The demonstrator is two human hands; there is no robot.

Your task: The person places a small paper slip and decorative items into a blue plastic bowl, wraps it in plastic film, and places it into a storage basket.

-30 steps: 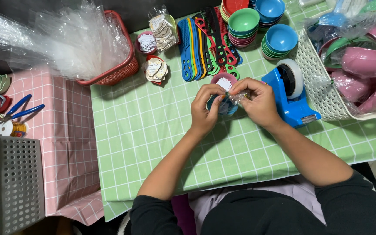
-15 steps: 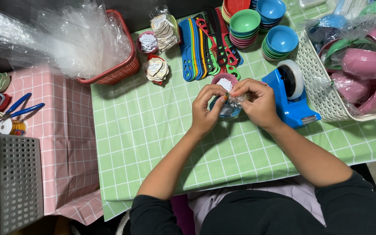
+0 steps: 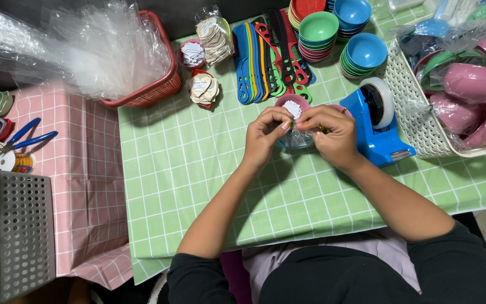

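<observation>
My left hand (image 3: 264, 135) and my right hand (image 3: 333, 136) meet over the green checked table (image 3: 198, 180), fingertips pinched together on a small clear plastic packet (image 3: 296, 138) held between them. Its contents are mostly hidden by my fingers. Just behind my hands stands a small pink cup (image 3: 292, 104) with white paper pieces in it. A blue tape dispenser (image 3: 377, 125) with a white roll sits right beside my right hand.
A red basket (image 3: 152, 90) of clear plastic bags stands at the back left. Coloured combs (image 3: 265, 62), stacked small bowls (image 3: 361, 53), and packs of paper tags (image 3: 203, 89) lie behind. A white basket (image 3: 417, 124) of wrapped pink bowls is at right. Blue scissors (image 3: 26, 138) lie on the pink cloth.
Both hands have stayed together on the clear packet, with only small finger movements. Nothing else on the table has moved.
</observation>
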